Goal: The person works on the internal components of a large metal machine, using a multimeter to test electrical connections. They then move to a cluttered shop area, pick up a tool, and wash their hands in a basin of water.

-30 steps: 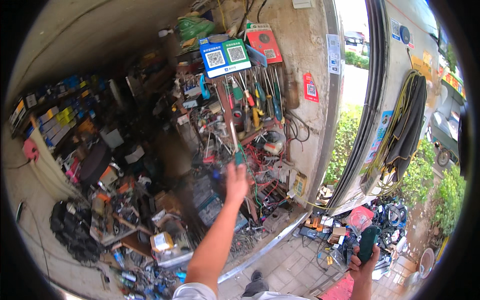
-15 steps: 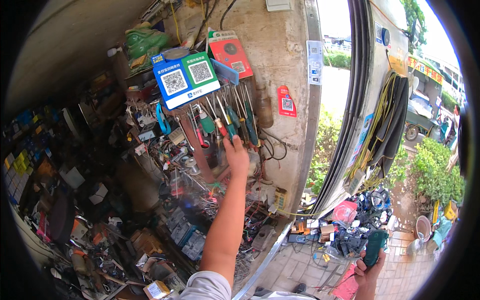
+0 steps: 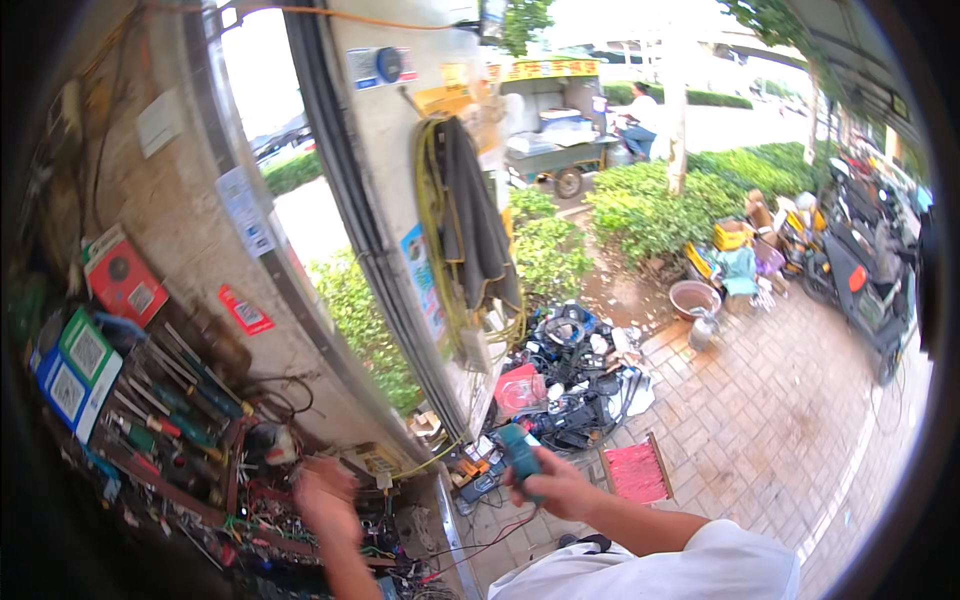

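Observation:
In my right hand point(image 3: 562, 488) is a dark green handheld device point(image 3: 522, 462) with a rounded body, held upright in wrapped fingers. Thin red and dark wires point(image 3: 492, 541) trail from near it toward the lower left. My left hand point(image 3: 328, 497) is smeared by motion beside the cluttered workbench, so whether it holds anything is unclear. To its upper left, a rack of screwdrivers point(image 3: 165, 422) with green and red handles leans along the wall. A blue, green and white sign with code squares point(image 3: 78, 372) stands behind those tools.
A metal door track point(image 3: 452, 535) divides the bench from the brick pavement point(image 3: 740, 440). Beyond it are a heap of black parts and cables point(image 3: 575, 385), a red mat point(image 3: 637, 472) and a basin point(image 3: 694, 298). A dark cloth point(image 3: 470, 215) hangs on the pillar; a scooter point(image 3: 865, 270) is parked at right.
The view has swung right toward the pavement. My left hand has come away from the screwdriver rack and down. The green device remains in my right hand, now nearer the middle of the view.

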Tool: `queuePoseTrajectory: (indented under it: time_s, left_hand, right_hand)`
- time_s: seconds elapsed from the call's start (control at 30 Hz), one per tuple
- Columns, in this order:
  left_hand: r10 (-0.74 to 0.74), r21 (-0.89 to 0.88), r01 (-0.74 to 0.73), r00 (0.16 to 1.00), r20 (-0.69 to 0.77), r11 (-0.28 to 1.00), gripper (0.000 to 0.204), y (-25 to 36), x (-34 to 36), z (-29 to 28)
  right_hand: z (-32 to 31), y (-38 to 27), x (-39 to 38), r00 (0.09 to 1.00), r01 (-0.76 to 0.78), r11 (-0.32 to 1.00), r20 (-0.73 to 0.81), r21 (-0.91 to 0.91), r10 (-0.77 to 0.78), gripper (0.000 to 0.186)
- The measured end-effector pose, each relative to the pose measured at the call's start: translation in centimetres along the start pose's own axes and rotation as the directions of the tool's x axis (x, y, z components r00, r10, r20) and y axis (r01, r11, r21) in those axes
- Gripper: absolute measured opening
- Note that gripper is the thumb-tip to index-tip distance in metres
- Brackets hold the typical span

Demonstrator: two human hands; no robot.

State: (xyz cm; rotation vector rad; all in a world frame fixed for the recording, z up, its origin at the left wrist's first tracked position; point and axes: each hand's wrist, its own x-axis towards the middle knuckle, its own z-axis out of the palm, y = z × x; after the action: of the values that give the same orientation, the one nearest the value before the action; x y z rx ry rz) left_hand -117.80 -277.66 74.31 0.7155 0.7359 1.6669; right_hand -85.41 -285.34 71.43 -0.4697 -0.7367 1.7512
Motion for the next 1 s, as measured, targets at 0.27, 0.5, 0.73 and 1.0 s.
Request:
queuePoseTrajectory:
  time_s: [0.27,0.5,0.73,1.0]
  left_hand:
    - [-0.304,0.361,0.184,0.902,0.308,0.914,0.031,-14.0,-11.9,6.3]
    - [-0.298,0.236,0.236,0.914,0.274,0.942,0.041,-12.6,-12.2,7.4]
    - [-0.165,0.319,0.097,0.967,0.192,0.943,0.047,-12.7,-11.1,4.7]
    - [-0.231,0.213,0.177,0.936,0.266,0.961,0.04,-10.4,-11.5,5.6]
  right_hand:
    - [1.7,3.0,1.9,0.97,0.041,0.759,-0.156,-0.649,-0.185,0.078]
    - [2.1,3.8,1.5,0.98,-0.055,0.741,-0.178,-0.669,-0.089,0.073]
    - [-3.1,4.6,1.3,0.975,0.003,0.726,0.165,-0.688,0.152,0.049]
    - [-2.9,3.2,0.6,0.971,0.009,0.628,0.157,-0.778,0.18,0.021]
